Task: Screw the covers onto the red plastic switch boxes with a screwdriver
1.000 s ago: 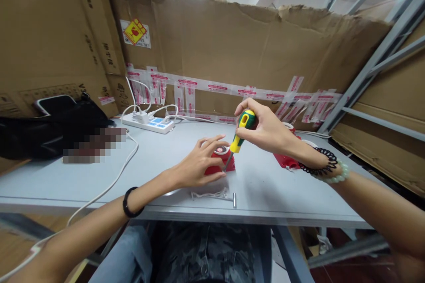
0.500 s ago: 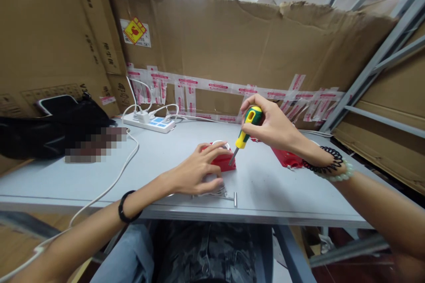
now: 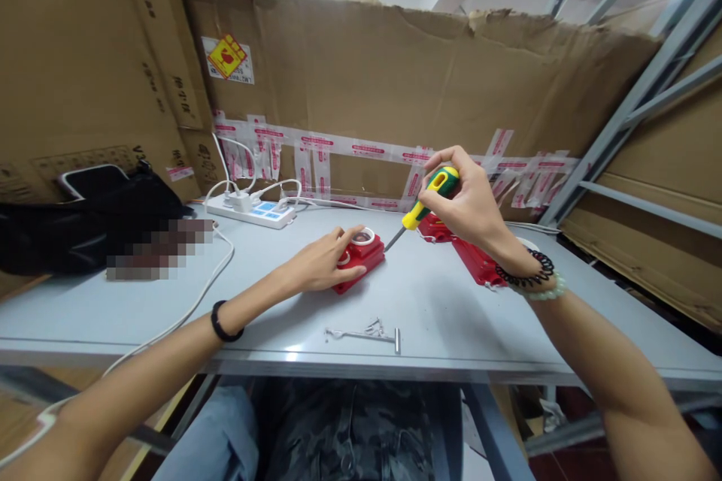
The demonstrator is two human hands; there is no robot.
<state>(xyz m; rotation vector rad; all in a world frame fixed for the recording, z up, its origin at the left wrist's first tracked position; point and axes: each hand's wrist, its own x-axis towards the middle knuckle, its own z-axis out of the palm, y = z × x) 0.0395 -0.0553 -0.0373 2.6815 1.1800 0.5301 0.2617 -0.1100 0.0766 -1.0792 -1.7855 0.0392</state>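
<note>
My left hand [image 3: 330, 261] grips a red box-like part [image 3: 369, 255] from its left side; the part has a white ring on top and rests on the grey table. Wrapped in my right hand [image 3: 465, 192] is a yellow and green screwdriver [image 3: 432, 195]. Its shaft slants down to the left, and its tip is at the right edge of the red part; whether they touch, I cannot tell. Nearer the table's front edge lies a metal T-shaped tool [image 3: 389, 337] with several small screws [image 3: 373, 326] beside it.
More red parts [image 3: 477, 261] lie beneath and behind my right hand. A white power strip [image 3: 253, 210] with cables is at the back left, near a black bag [image 3: 90, 222] with a phone on it. Cardboard [image 3: 361, 83] stands behind the table [image 3: 271, 316].
My left hand has moved back and left and now grips the red part, which is turned. The screwdriver is tilted lower, with its tip farther back. The small screws are now uncovered.
</note>
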